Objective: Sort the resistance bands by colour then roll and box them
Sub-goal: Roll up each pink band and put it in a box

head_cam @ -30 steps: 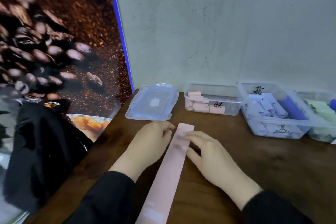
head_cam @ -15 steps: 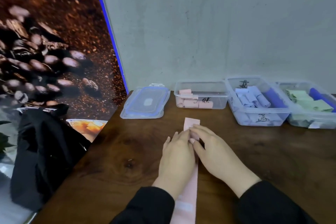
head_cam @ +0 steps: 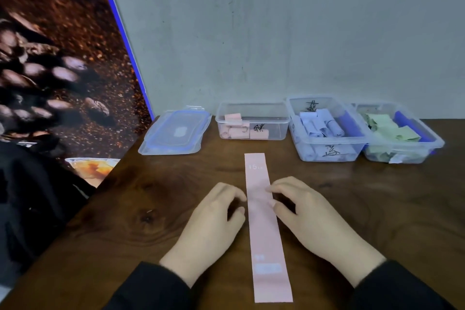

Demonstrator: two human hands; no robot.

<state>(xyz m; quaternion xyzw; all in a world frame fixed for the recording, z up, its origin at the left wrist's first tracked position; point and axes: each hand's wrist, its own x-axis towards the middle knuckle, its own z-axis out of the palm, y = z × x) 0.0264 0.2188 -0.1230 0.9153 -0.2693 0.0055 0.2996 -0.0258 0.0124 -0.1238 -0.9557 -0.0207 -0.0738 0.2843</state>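
Two bare hands enter from the bottom of the frame, the left hand (head_cam: 214, 221) at about 7 o'clock and the right hand (head_cam: 312, 219) at about 5 o'clock. Each wrist emerges from a long black sleeve, the left sleeve (head_cam: 151, 289) and the right sleeve (head_cam: 392, 289), made of plain matte fabric with a soft cuff edge. No rings, watch or gloves are worn, and the fingernails look short and unpainted.

A flat band (head_cam: 265, 224) lies lengthwise on the desk (head_cam: 125, 221), between the left hand (head_cam: 214, 229) and right hand (head_cam: 314, 221). Behind it, along the wall, stand from left to right a lid (head_cam: 176, 133) and three open boxes (head_cam: 251, 108) (head_cam: 327, 151) (head_cam: 402, 156), each holding rolled bands.
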